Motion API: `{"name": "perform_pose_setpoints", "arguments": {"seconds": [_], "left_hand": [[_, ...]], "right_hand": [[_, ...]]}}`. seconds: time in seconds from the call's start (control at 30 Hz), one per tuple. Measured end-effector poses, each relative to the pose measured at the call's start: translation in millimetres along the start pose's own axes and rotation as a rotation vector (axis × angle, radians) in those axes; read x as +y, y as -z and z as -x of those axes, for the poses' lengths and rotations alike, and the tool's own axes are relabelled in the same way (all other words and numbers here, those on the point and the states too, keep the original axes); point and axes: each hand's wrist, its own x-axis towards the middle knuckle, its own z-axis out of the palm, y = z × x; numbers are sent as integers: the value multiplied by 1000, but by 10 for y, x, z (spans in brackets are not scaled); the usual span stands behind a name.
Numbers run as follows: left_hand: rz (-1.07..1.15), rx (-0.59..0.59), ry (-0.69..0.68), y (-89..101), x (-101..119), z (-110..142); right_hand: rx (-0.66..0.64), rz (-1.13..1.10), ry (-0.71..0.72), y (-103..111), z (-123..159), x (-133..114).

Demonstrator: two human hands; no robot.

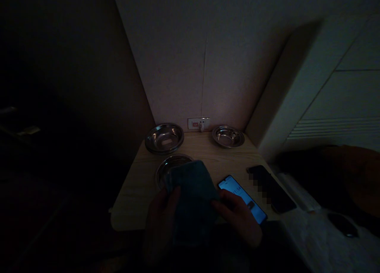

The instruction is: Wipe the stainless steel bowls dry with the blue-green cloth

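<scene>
In dim light, a dark blue cloth (192, 193) lies over a steel plate (170, 164) on the small wooden table (133, 201). My left hand (162, 217) grips the cloth's left edge, fingers curled round it. My right hand (240, 219) holds its right edge, fingers pressed against it, partly over a lit phone (242, 197) lying on the table.
Two more steel bowls stand at the back, one left (164, 138) and one right (228, 136), below a wall socket (198, 123). A dark phone (271, 188) lies to the right. Another dark object (342, 224) rests on a white surface at right. The left side is black.
</scene>
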Motion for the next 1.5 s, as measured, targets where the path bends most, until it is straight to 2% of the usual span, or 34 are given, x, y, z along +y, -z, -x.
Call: {"name": "perform_pose_setpoints", "arguments": {"seconds": [0.1,0.27,0.37,0.5,0.57,0.67,0.8,0.93,1.03,1.1,1.2,1.27,1.33,1.4,1.43,1.5], "left_hand": [[-23,-35,-15,-13,-10,-86],[-162,-23,-155,-43,26,-171],[-162,-26,-135,-63,75,-172],[-53,-224,-166,-74,86,-172],[-15,-277,-164,-53,68,-183],[-4,-265,-188,13,29,-196],[-262,-302,-410,82,-34,-183],[-554,-219,-572,73,-101,-174],[-640,-119,-690,77,-106,-149],[-584,-138,-695,90,-67,-114],[-422,-210,-463,84,23,-67],[-321,-167,-335,57,55,-58],[-270,-94,-302,28,40,-61],[-298,-36,-326,13,-15,-60],[-341,0,-372,10,-48,-53],[-461,69,-594,4,-107,-23]], "right_hand": [[-11,-105,-1,0,-3,-96],[-12,-178,-59,-6,-38,-151],[-28,-206,-44,-2,-69,-145],[-13,-306,-38,9,-92,-154],[5,-317,-11,23,-89,-156],[-17,-187,59,65,-78,-134],[54,180,196,129,-101,-72],[99,533,354,166,-156,-67],[151,651,453,192,-156,-125],[134,572,457,199,-130,-179],[45,325,308,169,-90,-238],[27,192,195,127,-96,-239],[24,103,133,86,-136,-207],[92,72,134,59,-192,-160],[168,80,156,51,-216,-139],[296,77,186,39,-237,-113]]}}
